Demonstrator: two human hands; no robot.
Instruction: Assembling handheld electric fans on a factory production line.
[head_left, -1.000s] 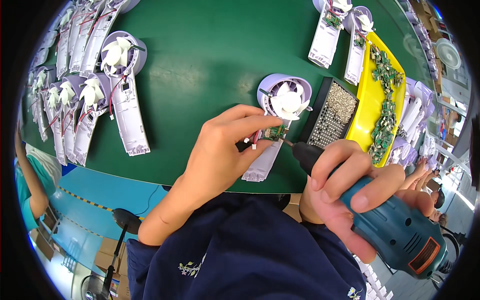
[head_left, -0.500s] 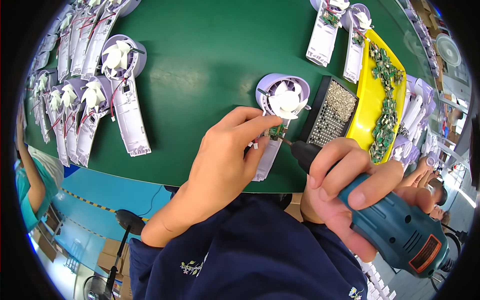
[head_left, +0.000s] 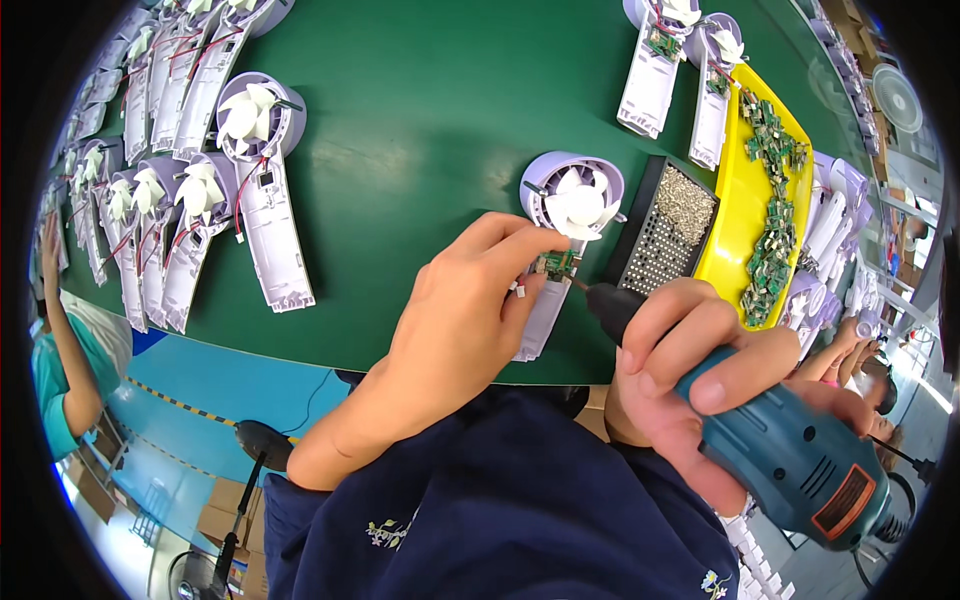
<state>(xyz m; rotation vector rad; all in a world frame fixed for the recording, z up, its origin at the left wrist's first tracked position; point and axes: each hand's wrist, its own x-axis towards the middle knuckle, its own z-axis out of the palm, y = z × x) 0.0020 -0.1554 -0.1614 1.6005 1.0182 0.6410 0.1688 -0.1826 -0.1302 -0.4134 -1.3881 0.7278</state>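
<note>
In front of me on the green table (head_left: 420, 130) lies a lilac handheld-fan housing half (head_left: 543, 325) with white fan blades (head_left: 580, 203) in its round head. My left hand (head_left: 455, 300) is closed on it, fingertips pressing at a small green circuit board (head_left: 556, 264) just below the head. A small white connector (head_left: 517, 289) shows beside those fingers. My right hand (head_left: 700, 370) grips a teal electric screwdriver (head_left: 800, 450), its bit pointing left at the board's right edge. Whether the tip touches anything is hard to make out.
A black screw tray (head_left: 668, 220) with many small screws stands right of the fan. Beyond it is a yellow bin (head_left: 724, 225) of green circuit boards (head_left: 770, 240). Several open fan housings (head_left: 270, 215) lie at left, others at far right. Other people (head_left: 70, 370) are at both sides.
The screwdriver bit has drawn slightly back to the right from the circuit board. The left hand keeps its hold on the fan housing. The whole view has shifted a little.
</note>
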